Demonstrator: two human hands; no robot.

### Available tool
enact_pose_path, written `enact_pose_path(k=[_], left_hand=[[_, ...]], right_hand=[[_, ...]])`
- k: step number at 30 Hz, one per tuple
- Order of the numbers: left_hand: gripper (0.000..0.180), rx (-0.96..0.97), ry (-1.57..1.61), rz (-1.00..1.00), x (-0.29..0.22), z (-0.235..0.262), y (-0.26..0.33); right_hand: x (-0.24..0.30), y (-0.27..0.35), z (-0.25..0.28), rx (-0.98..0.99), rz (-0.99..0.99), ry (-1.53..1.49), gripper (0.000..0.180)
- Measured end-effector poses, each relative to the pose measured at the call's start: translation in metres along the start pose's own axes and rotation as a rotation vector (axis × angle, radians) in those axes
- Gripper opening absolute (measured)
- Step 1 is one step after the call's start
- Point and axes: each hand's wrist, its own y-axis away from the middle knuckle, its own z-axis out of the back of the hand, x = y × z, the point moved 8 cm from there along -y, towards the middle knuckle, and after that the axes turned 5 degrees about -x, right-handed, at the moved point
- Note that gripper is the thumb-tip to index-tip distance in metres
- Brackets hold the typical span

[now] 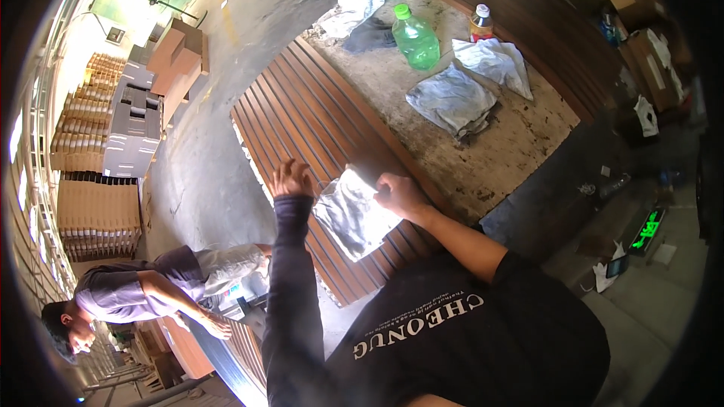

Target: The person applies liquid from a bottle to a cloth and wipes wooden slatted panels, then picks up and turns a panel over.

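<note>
A white cloth hangs or lies over the brown slatted panel, brightly lit and creased. My right hand is closed on its upper right edge, thumb and fingers pressed together. Just left of the cloth is my left hand, in a dark sleeve, its fingers apart and holding nothing. Whether the left fingertips touch the panel I cannot tell. The panel's grooves run lengthwise from far left to near right.
Beyond the panel, a stained board carries grey-white rags, a green bottle and a white-capped bottle. More dark slatted panels lie at the far right. A co-worker bends at left, near stacked cartons.
</note>
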Motion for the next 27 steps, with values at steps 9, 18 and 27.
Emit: enact_pose_path(k=[9, 18, 27], left_hand=[[0.079, 0.393, 0.17, 0.05, -0.11, -0.047, 0.143], [0.037, 0.125, 0.341, 0.482, -0.021, -0.081, 0.073], [0.063, 0.114, 0.297, 0.274, -0.105, -0.041, 0.109]], right_hand=[[0.001, -0.018, 0.03, 0.08, -0.032, 0.354, 0.051], [0.007, -0.009, 0.013, 0.335, -0.099, 0.608, 0.068], [0.004, -0.015, 0.028, 0.265, -0.008, 0.547, 0.059]])
